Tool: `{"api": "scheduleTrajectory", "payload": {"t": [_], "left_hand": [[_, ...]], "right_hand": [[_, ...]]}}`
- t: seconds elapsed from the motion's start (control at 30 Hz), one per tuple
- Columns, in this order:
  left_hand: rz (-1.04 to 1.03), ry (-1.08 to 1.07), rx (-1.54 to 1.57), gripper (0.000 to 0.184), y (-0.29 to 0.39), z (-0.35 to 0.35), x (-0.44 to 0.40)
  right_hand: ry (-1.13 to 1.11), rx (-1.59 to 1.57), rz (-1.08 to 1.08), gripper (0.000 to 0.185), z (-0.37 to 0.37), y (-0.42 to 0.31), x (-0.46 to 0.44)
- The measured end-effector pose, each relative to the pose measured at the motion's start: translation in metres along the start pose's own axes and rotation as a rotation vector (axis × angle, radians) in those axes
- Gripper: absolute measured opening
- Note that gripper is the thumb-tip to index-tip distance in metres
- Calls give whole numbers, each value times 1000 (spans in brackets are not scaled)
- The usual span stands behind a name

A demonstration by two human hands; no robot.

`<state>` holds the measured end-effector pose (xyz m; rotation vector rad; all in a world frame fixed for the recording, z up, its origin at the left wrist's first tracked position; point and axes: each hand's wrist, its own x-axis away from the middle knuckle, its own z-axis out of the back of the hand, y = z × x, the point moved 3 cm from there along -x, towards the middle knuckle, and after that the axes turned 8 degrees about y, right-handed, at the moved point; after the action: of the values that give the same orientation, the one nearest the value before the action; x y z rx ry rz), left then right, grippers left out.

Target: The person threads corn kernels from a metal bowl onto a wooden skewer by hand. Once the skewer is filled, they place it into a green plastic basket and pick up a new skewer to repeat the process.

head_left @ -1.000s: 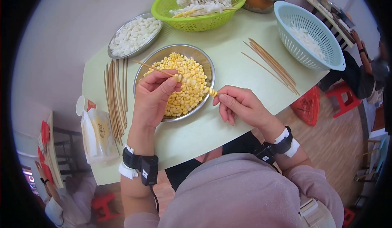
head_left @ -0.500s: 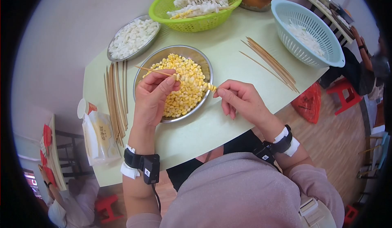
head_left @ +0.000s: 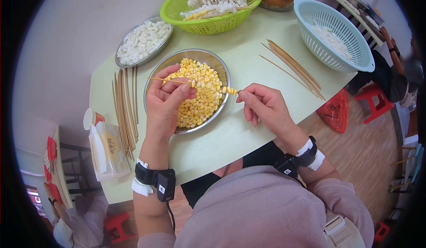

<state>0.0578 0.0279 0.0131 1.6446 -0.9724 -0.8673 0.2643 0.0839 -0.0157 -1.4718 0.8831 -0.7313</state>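
My left hand pinches a thin wooden skewer above a steel bowl of yellow corn kernels. Kernels are threaded on the skewer; a short row of them shows at its right end. The fingertips of my right hand are closed at that end, just past the bowl's right rim. The middle of the skewer is hard to tell from the kernels behind it.
Loose skewers lie left and right of the bowl. Behind stand a plate of white cubes, a green basket of filled skewers, a bowl of leaves and a blue basket. A tissue pack and paper cup stand left.
The fingers of my right hand have shifted slightly right, and more of the kernels at the skewer's end show. The index finger of my left hand has lifted a little off the skewer.
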Motion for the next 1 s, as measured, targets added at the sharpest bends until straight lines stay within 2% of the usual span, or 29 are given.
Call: {"api": "scheduleTrajectory", "payload": {"t": [0.27, 0.4, 0.53, 0.6, 0.73, 0.8, 1.0], "left_hand": [[-41, 48, -42, 53, 0, -1, -2], [-58, 29, -99, 53, 0, -3, -1], [-56, 97, 88, 48, 10, 1, -6], [-60, 150, 190, 44, 10, 14, -11], [-86, 231, 117, 32, 1, 40, -18], [-101, 222, 94, 25, -2, 45, -20], [-73, 211, 101, 22, 0, 38, -18]], "right_hand": [[26, 16, 34, 19, -1, 1, 1], [214, -7, 146, 16, 3, 2, 2], [432, -97, 250, 14, 22, -3, 0], [459, -78, 267, 15, 30, -10, -2], [464, 132, 326, 17, 44, -29, -6], [461, 347, 454, 16, 45, -42, -10], [394, 598, 618, 16, 35, -80, -25]]}}
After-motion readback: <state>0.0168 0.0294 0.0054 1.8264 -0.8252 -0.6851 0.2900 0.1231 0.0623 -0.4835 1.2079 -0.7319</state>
